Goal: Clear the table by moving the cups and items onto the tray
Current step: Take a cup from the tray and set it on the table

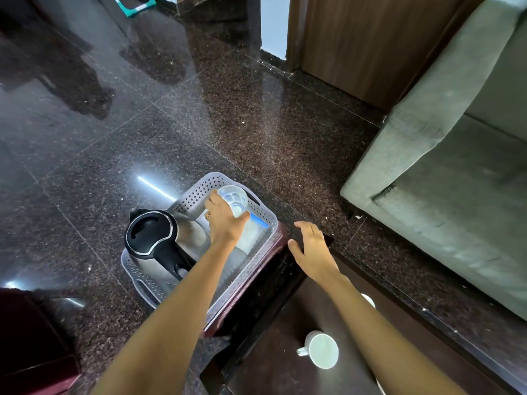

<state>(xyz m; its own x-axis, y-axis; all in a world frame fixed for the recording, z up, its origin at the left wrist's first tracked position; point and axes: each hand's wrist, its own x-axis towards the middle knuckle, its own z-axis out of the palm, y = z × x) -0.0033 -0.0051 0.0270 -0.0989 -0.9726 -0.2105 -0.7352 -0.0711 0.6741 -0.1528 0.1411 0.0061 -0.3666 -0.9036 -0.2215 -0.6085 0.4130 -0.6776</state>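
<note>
A grey perforated plastic tray [265, 218] sits on a dark red stool. Inside it at the left stands a steel electric kettle [155, 238] with a black lid and handle. My left hand [225, 220] is shut on a clear plastic bottle [235, 201] with a blue band, held tilted over the tray's far right part. My right hand [312, 249] hovers open beside the tray, over the dark table's far corner. A white cup [322, 349] stands on the dark table [273, 363] near me; a second white item [369, 300] peeks out behind my right forearm.
A grey-green sofa [456, 172] fills the right side. Polished dark granite floor [171, 124] lies beyond the tray. A dark red piece of furniture [31, 343] sits at the lower left, and a wooden door [356, 38] stands at the back.
</note>
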